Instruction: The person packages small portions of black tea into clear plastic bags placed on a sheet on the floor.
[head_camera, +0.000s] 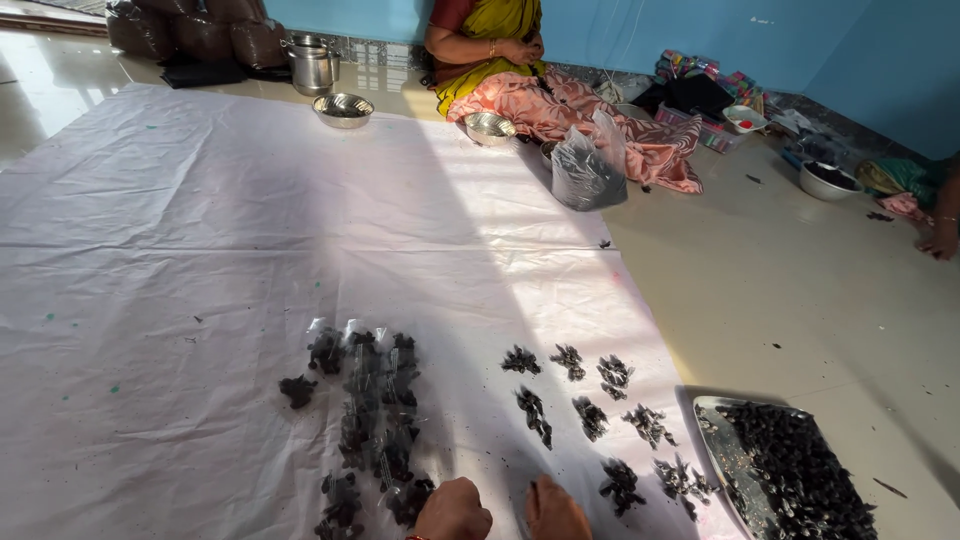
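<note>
Your left hand (453, 512) and right hand (556, 512) rest as loose fists at the near edge of the white sheet (200, 250); whether they pinch anything, you cannot tell. Clear packets of dark pieces (368, 420) lie just left, small loose piles (590, 415) right, near a steel tray (722, 450).

At the bottom edge the left hand (453, 511) and right hand (556, 512) rest close together on a white sheet (200, 230), just beside a cluster of small clear packets (370, 420) filled with dark pieces, though what the fingers hold cannot be told. To the right lie small loose heaps (600, 420) of the same dark stuff in rows, and beyond them a steel tray (725, 460) piled with it. Far across the sheet a seated person (520, 80) has steel bowls (343, 109) and a plastic bag (587, 165) nearby
</note>
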